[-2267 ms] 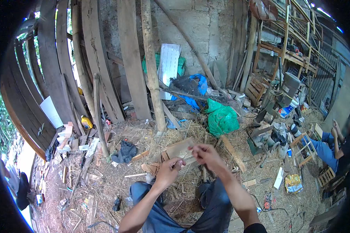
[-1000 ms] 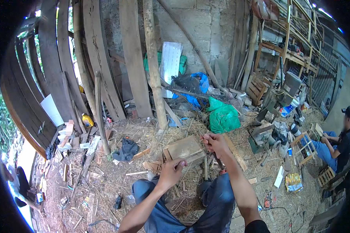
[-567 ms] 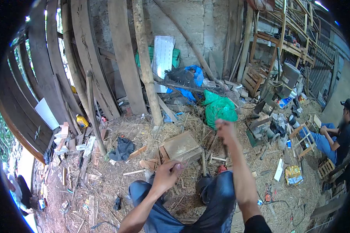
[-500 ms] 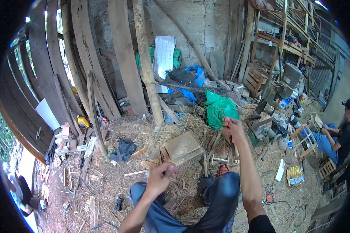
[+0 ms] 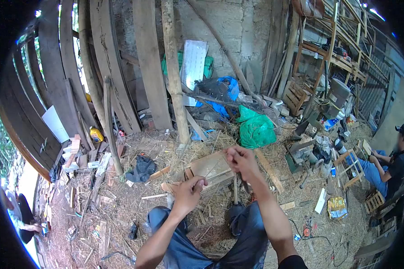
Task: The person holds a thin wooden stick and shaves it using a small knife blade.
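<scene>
Over the left part of a wooden box (image 5: pixel 210 165) is my left hand (image 5: pixel 188 193), its fingers pinched together on something too small to make out. My right hand (image 5: pixel 240 160) is above the box's right end, also closed in a pinch; what it holds is too thin to identify. A faint thin line seems to run between the two hands. The box lies on the straw-covered ground just beyond my knees.
A green bag (image 5: pixel 256 129) lies beyond my right hand. Dark plastic (image 5: pixel 142 169) is at the left, near a slanting post (image 5: pixel 112 130). A person (image 5: pixel 393 163) sits at far right by a wooden frame (image 5: pixel 349 169); another person (image 5: pixel 20 215) is at far left.
My right hand has come back left and down from near the green bag to above the box, closer to my left hand. The view has shifted slightly.
</scene>
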